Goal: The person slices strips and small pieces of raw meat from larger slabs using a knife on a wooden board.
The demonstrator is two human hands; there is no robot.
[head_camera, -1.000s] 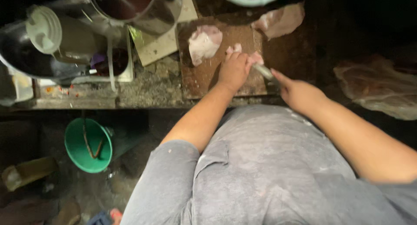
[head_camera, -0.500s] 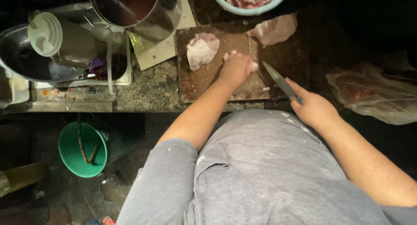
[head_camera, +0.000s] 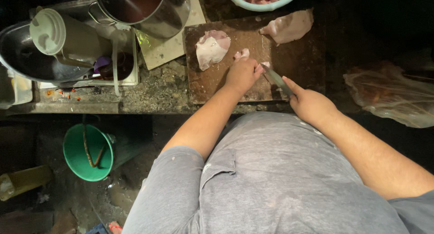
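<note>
Two hands work over a dark wooden cutting board [head_camera: 212,82] that lies on the stone tabletop [head_camera: 158,91]. The left hand [head_camera: 243,75] sits knuckles-up near the board's middle, its fingers curled down over a small pale piece of meat [head_camera: 242,54], pinning it; only the meat's far end shows at about 12 o'clock from the knuckles, so how much lies under the palm cannot be told. The right hand [head_camera: 311,105] is at 4 o'clock from the left, at the board's near right corner, its fingers wrapped shut around the handle of a knife [head_camera: 276,79], forefinger stretched along the top. The blade slants up toward 10 o'clock, its tip close beside the left hand's fingers, a likely reason the left knuckles are bent. A larger slab of meat [head_camera: 211,47] rests at 10 o'clock from the left hand, apart from the blade, and another pale slab [head_camera: 289,26] lies at the board's far right corner, at 1 o'clock. A light-blue bowl [head_camera: 264,7] of cut pieces stands just beyond the board at 12 o'clock, near enough to reach. Both forearms angle inward from the body, elbows out, the left wrist straight, the right wrist cocked slightly down. At 9 o'clock stand a steel pot [head_camera: 153,12] and a plastic jug [head_camera: 68,37]; a green bucket [head_camera: 88,152] is on the floor at 7 o'clock; a crumpled plastic bag [head_camera: 393,96] lies at 3 o'clock.
</note>
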